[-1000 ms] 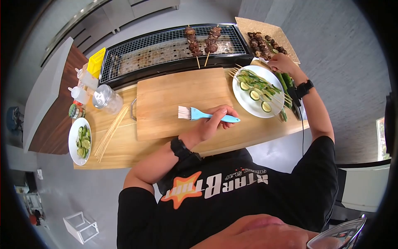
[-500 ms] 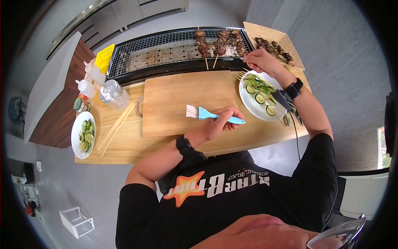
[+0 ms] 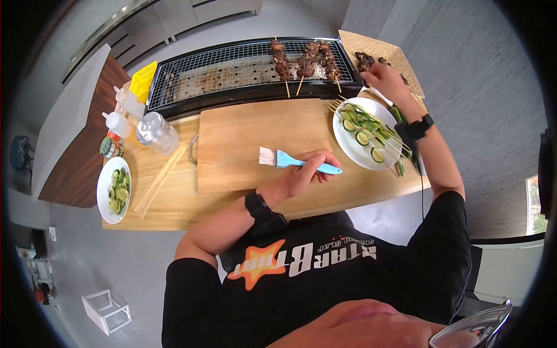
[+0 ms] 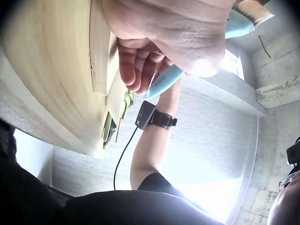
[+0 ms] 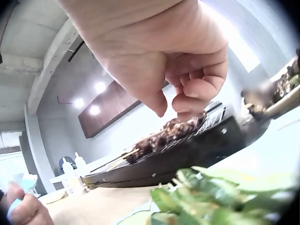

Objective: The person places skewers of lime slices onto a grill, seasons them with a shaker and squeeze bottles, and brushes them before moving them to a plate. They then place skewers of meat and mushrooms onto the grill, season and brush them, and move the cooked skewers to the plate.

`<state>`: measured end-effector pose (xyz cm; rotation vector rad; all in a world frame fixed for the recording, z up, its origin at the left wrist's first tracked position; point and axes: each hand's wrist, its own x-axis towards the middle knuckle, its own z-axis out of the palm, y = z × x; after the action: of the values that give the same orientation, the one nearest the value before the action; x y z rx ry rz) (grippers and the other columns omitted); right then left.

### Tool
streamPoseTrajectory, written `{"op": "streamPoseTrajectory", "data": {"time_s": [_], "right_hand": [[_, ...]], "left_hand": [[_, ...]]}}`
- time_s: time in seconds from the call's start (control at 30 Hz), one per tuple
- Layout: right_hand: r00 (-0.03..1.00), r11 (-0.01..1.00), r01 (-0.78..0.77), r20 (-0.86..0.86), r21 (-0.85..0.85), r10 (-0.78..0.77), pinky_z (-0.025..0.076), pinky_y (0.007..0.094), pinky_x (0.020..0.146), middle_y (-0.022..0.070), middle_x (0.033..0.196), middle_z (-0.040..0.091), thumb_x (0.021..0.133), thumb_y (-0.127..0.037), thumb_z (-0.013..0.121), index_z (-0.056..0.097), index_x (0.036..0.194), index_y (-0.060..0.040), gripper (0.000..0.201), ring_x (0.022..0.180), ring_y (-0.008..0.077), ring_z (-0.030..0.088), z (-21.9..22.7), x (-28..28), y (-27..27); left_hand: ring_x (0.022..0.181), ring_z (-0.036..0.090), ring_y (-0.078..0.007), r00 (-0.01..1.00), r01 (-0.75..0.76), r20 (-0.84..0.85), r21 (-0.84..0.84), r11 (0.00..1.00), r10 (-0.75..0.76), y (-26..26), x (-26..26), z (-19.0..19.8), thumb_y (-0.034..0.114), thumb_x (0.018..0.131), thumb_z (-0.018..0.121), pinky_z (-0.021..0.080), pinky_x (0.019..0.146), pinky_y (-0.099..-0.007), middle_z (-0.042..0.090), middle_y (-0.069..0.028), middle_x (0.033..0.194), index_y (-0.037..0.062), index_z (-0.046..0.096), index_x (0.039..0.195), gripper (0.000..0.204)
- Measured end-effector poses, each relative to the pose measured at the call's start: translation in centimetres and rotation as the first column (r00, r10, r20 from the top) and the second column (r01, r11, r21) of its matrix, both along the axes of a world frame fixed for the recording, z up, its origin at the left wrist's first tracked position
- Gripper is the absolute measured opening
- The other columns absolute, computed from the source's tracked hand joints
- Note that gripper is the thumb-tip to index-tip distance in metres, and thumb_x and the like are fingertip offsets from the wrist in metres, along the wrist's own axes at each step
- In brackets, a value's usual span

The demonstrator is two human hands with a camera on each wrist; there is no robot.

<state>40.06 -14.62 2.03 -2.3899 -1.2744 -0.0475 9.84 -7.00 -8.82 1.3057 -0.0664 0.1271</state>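
Note:
My left hand [image 3: 304, 173] grips a blue-handled brush [image 3: 310, 166] over the front of the wooden cutting board [image 3: 249, 133], bristles pointing left. In the left wrist view its fingers curl beside the blue handle [image 4: 164, 82]. My right hand [image 3: 387, 84] is over the near-left part of the brown tray [image 3: 400, 52] of dark meat skewers. The right wrist view shows this hand [image 5: 164, 61] with loosely curled fingers, a gap between thumb and fingertips, and nothing visibly held. Three meat skewers [image 3: 281, 61] lie at the right end of the black grill [image 3: 209, 72].
A white plate [image 3: 342, 142] of cucumber skewers sits right of the board. To the left are bare sticks [image 3: 159, 182], a lidded jar [image 3: 156, 133], squeeze bottles [image 3: 119, 124], a spice jar [image 3: 110, 148], a yellow basket [image 3: 143, 81] and a white dish [image 3: 102, 191] of green slices.
A third meat skewer has come onto the grill beside the two others. My right hand moved left to the grill's edge, let go of it and returned to the tray. My left hand keeps the brush.

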Motion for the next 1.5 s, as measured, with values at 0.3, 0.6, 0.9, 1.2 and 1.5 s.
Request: {"op": "streamPoseTrajectory", "data": {"time_s": [0.3,0.6,0.9,1.2,1.5], "right_hand": [[0.83,0.991,0.091,-0.542,-0.099,-0.13,0.037,0.0277,0.042,0.0064,0.063,0.058,0.089,-0.031,0.061,0.06,0.069,-0.0022,0.035,0.049,0.0117,0.051,-3.2,4.7,-2.4],[0.383,0.954,0.173,-0.909,0.246,0.165,0.03,0.0187,0.039,-0.0044,0.063,0.051,0.092,-0.012,0.058,0.06,0.087,-0.0042,0.01,0.048,0.004,0.041,-3.4,3.1,-1.0],[0.508,0.904,-0.295,-0.751,0.308,0.422,0.031,0.0202,0.045,-0.0034,0.062,0.048,0.094,-0.017,0.055,0.057,0.082,-0.0036,0.018,0.05,0.004,0.04,0.8,-10.9,6.0],[0.539,0.918,-0.348,-0.76,0.191,0.363,0.039,0.026,0.044,0.0043,0.06,0.055,0.09,-0.019,0.059,0.059,0.07,0.001,0.028,0.051,0.0112,0.05,-3.3,-14.1,14.9],[0.541,0.884,-0.412,-0.72,0.222,0.434,0.046,0.0221,0.052,0.0039,0.072,0.061,0.091,-0.019,0.059,0.063,0.096,0.0013,0.021,0.058,0.009,0.055,-0.2,-14.1,10.6]], "left_hand": [[0.078,0.053,-0.0086,1.0,0.011,-0.024,-0.012,1.0,-0.011,0.0,-0.1,0.3,0.035,0.101,0.029,0.045,0.069,-0.0232,0.06,-0.0031,0.087,0.0029,0.058,0.103,0.044],[0.073,0.052,-0.0076,1.0,0.011,0.006,0.011,1.0,-0.011,0.1,-0.1,0.6,0.034,0.101,0.029,0.044,0.066,-0.0227,0.057,-0.0013,0.082,0.0036,0.058,0.1,0.041],[0.075,0.052,-0.0068,1.0,0.022,0.003,0.038,0.999,-0.022,0.1,-0.2,0.3,0.035,0.101,0.03,0.043,0.067,-0.0224,0.058,-0.001,0.084,0.0039,0.058,0.104,0.042],[0.075,0.054,-0.009,1.0,-0.01,0.002,0.073,0.997,0.01,0.2,-0.4,0.8,0.034,0.101,0.028,0.046,0.068,-0.0241,0.059,-0.003,0.085,0.0037,0.059,0.102,0.043],[0.074,0.055,-0.0089,1.0,-0.018,0.006,0.018,1.0,0.018,0.0,-0.3,0.4,0.033,0.101,0.029,0.046,0.067,-0.0244,0.059,-0.0025,0.083,0.0037,0.059,0.101,0.042]]}}
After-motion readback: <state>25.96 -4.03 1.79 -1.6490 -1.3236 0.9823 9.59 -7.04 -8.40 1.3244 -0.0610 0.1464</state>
